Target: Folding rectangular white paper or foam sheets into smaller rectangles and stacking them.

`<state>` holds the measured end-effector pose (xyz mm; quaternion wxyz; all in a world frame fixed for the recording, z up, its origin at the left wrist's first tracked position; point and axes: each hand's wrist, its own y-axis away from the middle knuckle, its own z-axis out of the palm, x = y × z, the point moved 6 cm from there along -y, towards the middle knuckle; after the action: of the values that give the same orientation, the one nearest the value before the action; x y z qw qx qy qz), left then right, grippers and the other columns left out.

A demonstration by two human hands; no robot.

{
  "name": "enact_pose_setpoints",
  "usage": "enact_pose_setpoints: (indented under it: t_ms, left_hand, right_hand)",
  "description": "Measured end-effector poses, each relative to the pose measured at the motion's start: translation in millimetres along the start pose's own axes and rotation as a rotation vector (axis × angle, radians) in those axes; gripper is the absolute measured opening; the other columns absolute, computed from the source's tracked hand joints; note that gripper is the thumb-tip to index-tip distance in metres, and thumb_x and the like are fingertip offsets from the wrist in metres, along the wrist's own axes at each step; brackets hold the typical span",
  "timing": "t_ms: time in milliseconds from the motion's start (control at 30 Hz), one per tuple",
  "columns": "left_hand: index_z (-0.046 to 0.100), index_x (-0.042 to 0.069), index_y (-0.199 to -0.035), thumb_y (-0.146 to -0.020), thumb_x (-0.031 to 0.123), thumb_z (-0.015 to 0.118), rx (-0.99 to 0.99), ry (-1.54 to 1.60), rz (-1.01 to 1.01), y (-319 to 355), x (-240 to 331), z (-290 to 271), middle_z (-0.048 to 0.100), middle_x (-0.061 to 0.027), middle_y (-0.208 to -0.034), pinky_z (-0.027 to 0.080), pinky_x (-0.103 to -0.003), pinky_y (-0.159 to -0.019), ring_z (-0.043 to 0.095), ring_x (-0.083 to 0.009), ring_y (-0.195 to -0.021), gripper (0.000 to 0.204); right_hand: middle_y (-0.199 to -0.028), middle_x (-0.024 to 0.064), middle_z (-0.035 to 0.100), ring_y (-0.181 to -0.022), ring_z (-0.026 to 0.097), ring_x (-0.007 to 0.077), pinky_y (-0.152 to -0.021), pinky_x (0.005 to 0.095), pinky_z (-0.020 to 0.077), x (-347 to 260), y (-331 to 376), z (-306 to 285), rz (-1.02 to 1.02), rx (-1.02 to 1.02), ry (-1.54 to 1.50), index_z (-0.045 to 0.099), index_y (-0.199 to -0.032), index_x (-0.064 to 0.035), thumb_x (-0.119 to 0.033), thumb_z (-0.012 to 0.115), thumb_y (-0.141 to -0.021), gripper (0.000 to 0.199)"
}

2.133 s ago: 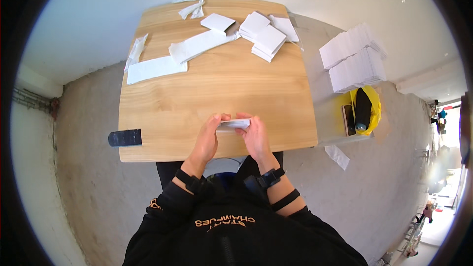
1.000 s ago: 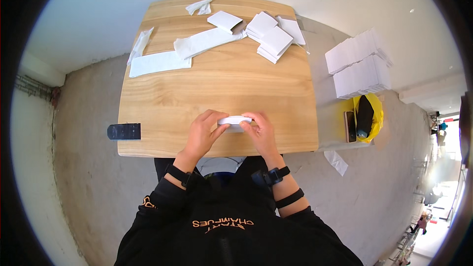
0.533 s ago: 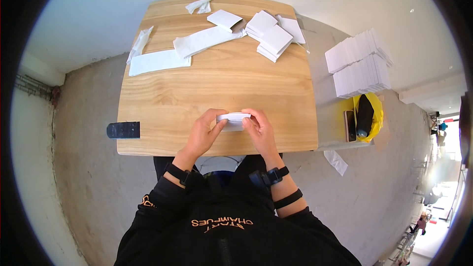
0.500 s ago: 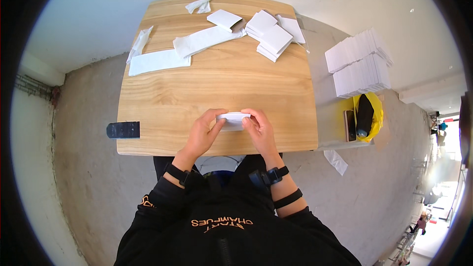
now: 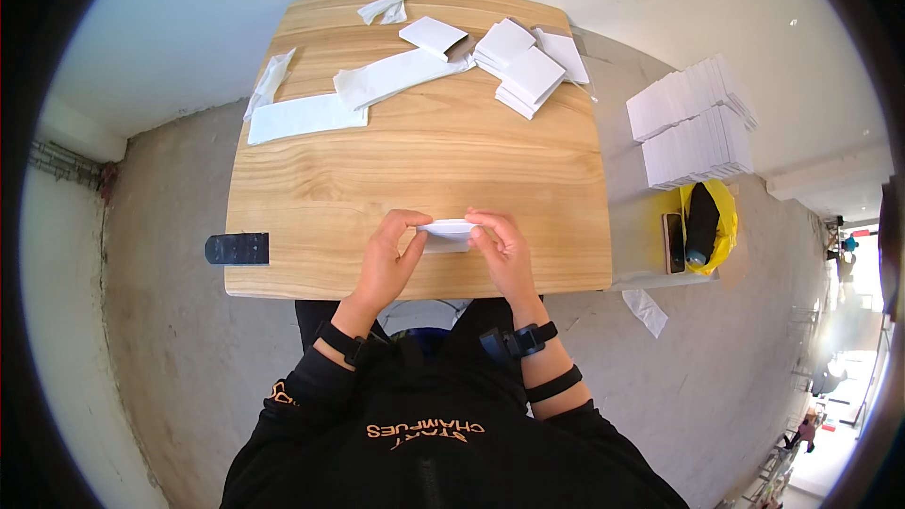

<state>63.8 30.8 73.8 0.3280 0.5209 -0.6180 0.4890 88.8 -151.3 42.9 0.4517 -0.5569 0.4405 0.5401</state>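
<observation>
White folded paper piece (image 5: 447, 232) sits at the near edge of the light wooden tabletop (image 5: 415, 160), left hand (image 5: 387, 259) and right hand (image 5: 501, 250) pinching its ends; best to keep the edges aligned and press evenly

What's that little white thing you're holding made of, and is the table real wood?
The small white piece, pinched between left hand and right hand, looks like thin matte paper or tissue: it bends softly, without shine. The table shows pale wood grain with a smooth finish; solid wood or printed laminate cannot be told from here.
</observation>
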Motion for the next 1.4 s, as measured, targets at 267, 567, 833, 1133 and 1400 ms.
enact_pose_setpoints:
  t_ms: [267,567,833,1133,1400]
  left_hand:
    - [0.06,0.003,-0.1,-0.081,-0.005,0.062,0.013,-0.152,0.138,-2,15,-2,0.061,-0.0139,-0.098,0.05,-0.037,-0.078,0.061,-0.0321,-0.092,0.021]
    - [0.06,0.005,-0.101,-0.08,-0.006,0.063,0.045,-0.251,0.181,5,16,1,0.061,-0.0133,-0.099,0.051,-0.037,-0.074,0.061,-0.0325,-0.089,0.024]
    - [0.062,0.007,-0.1,-0.079,-0.004,0.065,0.071,-0.273,0.197,4,20,3,0.062,-0.0114,-0.099,0.052,-0.036,-0.071,0.062,-0.031,-0.086,0.024]
    - [0.062,0.006,-0.093,-0.079,0.002,0.066,-0.114,-0.234,-0.046,-10,13,-14,0.064,-0.0131,-0.093,0.051,-0.037,-0.071,0.063,-0.0332,-0.084,0.015]
    - [0.063,0.006,-0.088,-0.079,0.006,0.068,-0.096,-0.478,0.128,-9,35,-13,0.068,-0.0085,-0.089,0.052,-0.037,-0.074,0.064,-0.0289,-0.086,0.01]
  right_hand:
    - [-0.113,0.0078,0.051,-0.12,0.053,0.0237,-0.087,0.0293,0.0538,-6,6,2,-0.038,0.033,-0.146,0.062,-0.106,-0.0023,0.004,0.058,-0.089,0.018]
    - [-0.112,0.0077,0.051,-0.118,0.055,0.026,-0.088,0.0281,0.0536,-6,7,1,-0.063,0.065,-0.022,0.062,-0.101,-0.0019,0.009,0.059,-0.086,0.019]
    - [-0.113,0.0075,0.052,-0.118,0.055,0.0251,-0.091,0.0308,0.0512,2,8,-4,-0.047,0.083,-0.132,0.063,-0.1,-0.0023,0.008,0.06,-0.087,0.017]
    - [-0.113,0.0094,0.053,-0.11,0.058,0.0201,-0.088,0.0315,0.054,3,5,-2,-0.042,0.026,-0.079,0.065,-0.099,-0.0019,0.005,0.061,-0.086,0.015]
    - [-0.113,0.0093,0.054,-0.109,0.058,0.0195,-0.089,0.0308,0.0534,2,9,-3,0.005,0.027,-0.1,0.064,-0.099,-0.0016,0.006,0.061,-0.085,0.016]
